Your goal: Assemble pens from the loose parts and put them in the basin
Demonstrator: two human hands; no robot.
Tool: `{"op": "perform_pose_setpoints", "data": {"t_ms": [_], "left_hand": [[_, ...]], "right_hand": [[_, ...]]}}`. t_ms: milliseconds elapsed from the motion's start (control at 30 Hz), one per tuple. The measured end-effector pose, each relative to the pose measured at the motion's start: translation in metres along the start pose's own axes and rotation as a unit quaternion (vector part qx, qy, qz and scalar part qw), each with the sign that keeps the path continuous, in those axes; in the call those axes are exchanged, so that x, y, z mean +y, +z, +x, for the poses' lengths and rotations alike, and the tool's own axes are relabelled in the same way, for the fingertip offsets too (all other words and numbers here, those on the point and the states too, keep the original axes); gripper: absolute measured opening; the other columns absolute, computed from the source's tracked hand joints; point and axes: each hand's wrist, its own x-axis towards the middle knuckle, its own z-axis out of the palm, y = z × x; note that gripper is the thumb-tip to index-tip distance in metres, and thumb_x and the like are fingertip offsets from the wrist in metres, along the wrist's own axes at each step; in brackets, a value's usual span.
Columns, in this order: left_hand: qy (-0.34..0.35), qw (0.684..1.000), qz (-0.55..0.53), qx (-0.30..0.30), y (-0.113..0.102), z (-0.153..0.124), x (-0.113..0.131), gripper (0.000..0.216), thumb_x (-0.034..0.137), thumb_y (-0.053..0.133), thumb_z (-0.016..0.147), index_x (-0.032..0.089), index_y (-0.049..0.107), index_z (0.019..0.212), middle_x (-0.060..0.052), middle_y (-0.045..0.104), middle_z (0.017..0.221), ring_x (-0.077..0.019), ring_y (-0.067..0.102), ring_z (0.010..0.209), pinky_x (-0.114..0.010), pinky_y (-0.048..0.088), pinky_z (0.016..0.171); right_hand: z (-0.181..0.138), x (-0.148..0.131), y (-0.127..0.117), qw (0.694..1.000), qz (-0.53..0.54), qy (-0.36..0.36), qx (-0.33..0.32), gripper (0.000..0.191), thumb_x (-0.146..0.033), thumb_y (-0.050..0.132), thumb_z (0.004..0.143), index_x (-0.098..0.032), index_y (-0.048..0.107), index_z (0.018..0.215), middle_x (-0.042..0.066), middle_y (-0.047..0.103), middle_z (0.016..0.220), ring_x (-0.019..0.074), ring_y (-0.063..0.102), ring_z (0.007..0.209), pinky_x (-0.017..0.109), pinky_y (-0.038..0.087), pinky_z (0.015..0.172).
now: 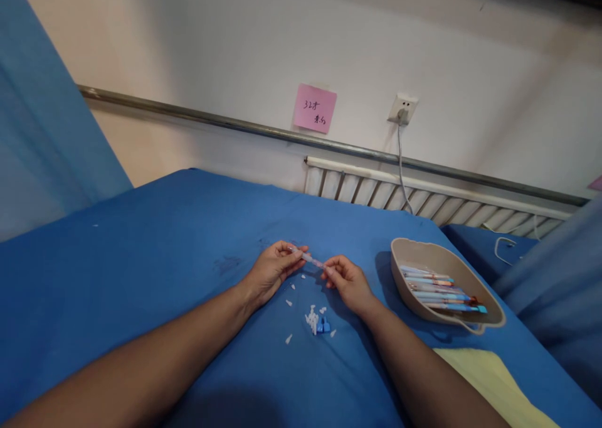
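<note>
Between my two hands a slim, pale pen-like stick (308, 258) with a pinkish section is held above the blue cloth. My left hand (277, 266) is closed around its left end, the thumb lying along it. With thumb and fingertips, my right hand (347, 280) pinches the right end. Below the hands lies a small heap of white cone-shaped tips (312, 319), touching small blue pieces (323, 326). Several single white tips (288, 339) are scattered around the heap.
A beige basket (444, 252) holding several pens (442, 293) stands to the right. In front of it lies a yellow cloth (489, 378). Behind the blue-covered surface (155, 240) are a radiator (362, 188), a metal rail (226, 122) and a plugged-in socket (403, 107).
</note>
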Motion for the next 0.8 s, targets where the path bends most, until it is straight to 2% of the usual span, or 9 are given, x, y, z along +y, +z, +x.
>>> {"op": "perform_pose_setpoints", "data": {"t_ms": [233, 533, 633, 800], "left_hand": [[-0.002, 1.0, -0.007, -0.017, -0.003, 0.0, -0.001, 0.022, 0.007, 0.071, 0.071, 0.014, 0.051, 0.076, -0.008, 0.069, 0.098, -0.0123, 0.066, 0.085, -0.021, 0.052, 0.078], [-0.001, 0.997, 0.008, -0.08, -0.004, -0.001, 0.001, 0.03, 0.011, 0.077, 0.064, 0.015, 0.051, 0.08, -0.009, 0.067, 0.104, -0.0174, 0.064, 0.097, -0.028, 0.049, 0.086], [0.01, 0.997, 0.034, -0.073, -0.004, 0.001, -0.001, 0.029, 0.014, 0.076, 0.065, 0.015, 0.053, 0.083, -0.007, 0.068, 0.1, -0.0142, 0.066, 0.087, -0.026, 0.051, 0.081], [0.055, 0.979, 0.19, -0.039, -0.004, 0.004, -0.004, 0.025, 0.024, 0.071, 0.07, 0.015, 0.059, 0.09, 0.001, 0.064, 0.066, -0.0094, 0.06, 0.053, -0.019, 0.048, 0.053]], "right_hand": [[0.0, -0.004, -0.001, 1.0, 0.012, 0.0, 0.003, 0.029, -0.046, 0.058, 0.077, -0.018, 0.053, 0.085, -0.001, 0.06, 0.066, 0.0092, 0.05, 0.051, 0.022, 0.039, 0.051], [-0.002, -0.017, -0.008, 0.999, 0.02, 0.02, -0.033, 0.035, -0.052, 0.057, 0.074, -0.018, 0.053, 0.078, -0.003, 0.055, 0.058, 0.0076, 0.04, 0.042, 0.021, 0.031, 0.043], [-0.001, -0.012, -0.009, 1.0, -0.003, 0.001, -0.014, 0.032, -0.05, 0.055, 0.077, -0.018, 0.053, 0.08, -0.003, 0.055, 0.058, 0.0083, 0.042, 0.044, 0.021, 0.032, 0.044], [0.001, -0.005, -0.014, 0.996, -0.082, -0.03, 0.026, 0.025, -0.041, 0.054, 0.08, -0.018, 0.058, 0.088, 0.0, 0.06, 0.067, 0.0105, 0.048, 0.052, 0.022, 0.037, 0.049]]}}
